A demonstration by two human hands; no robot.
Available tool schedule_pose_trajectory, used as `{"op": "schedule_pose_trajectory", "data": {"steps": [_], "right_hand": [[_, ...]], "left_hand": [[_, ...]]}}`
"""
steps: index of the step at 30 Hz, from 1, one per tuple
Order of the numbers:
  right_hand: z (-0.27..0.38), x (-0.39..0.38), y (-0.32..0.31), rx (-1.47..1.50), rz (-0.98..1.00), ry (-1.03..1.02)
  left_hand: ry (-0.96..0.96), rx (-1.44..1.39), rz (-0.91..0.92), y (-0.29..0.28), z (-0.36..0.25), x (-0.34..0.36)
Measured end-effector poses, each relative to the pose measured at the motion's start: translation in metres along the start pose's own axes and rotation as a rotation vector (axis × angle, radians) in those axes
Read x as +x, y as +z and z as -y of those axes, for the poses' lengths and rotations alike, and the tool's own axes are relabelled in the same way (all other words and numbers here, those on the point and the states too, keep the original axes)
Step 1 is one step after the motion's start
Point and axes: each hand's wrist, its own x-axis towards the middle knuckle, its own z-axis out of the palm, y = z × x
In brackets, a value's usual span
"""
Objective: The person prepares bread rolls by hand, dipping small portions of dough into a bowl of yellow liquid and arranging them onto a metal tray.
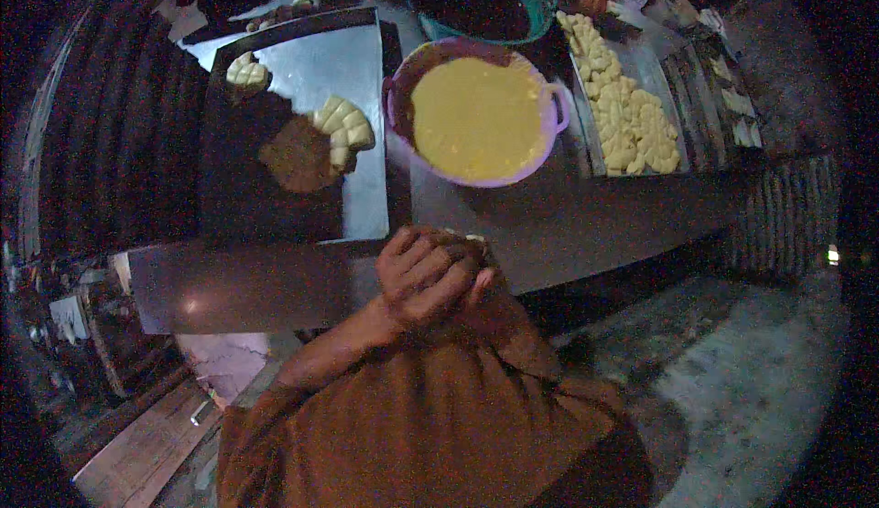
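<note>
Both forearms (334, 341) angle inward, bringing the hands (428, 275) together, the left's knuckles bent.

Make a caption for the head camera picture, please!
Left hand and right hand together near a purple tub of yellow mixture.

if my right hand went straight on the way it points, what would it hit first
Most likely the left hand, which it seems pressed against; the dim picture leaves their exact overlap and depth unclear.

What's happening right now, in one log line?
left hand: against right hand; anything held: unclear; purple basin: yellow mixture; left tray: doughy pieces; right tray: more doughy pieces
</note>
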Motion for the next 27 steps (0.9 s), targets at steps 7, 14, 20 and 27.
{"op": "schedule_pose_trajectory", "data": {"steps": [7, 14, 20, 27], "right_hand": [[0.031, 0.035, -0.061, 0.085, 0.005, 0.040], [0.201, 0.218, -0.110, -0.570, 0.197, -0.345], [0.209, 0.419, -0.166, -1.401, 0.542, -0.071], [0.178, 0.476, -0.162, -1.658, 0.650, 0.222]], "left_hand": [[-0.601, -0.885, 0.029, 0.039, 0.016, 0.009], [-1.198, -0.392, -0.111, -0.014, 0.057, -0.036], [-1.276, -0.223, -0.500, -0.063, 0.077, -0.063], [-1.307, -0.172, -0.722, -0.067, 0.069, -0.066]]}}
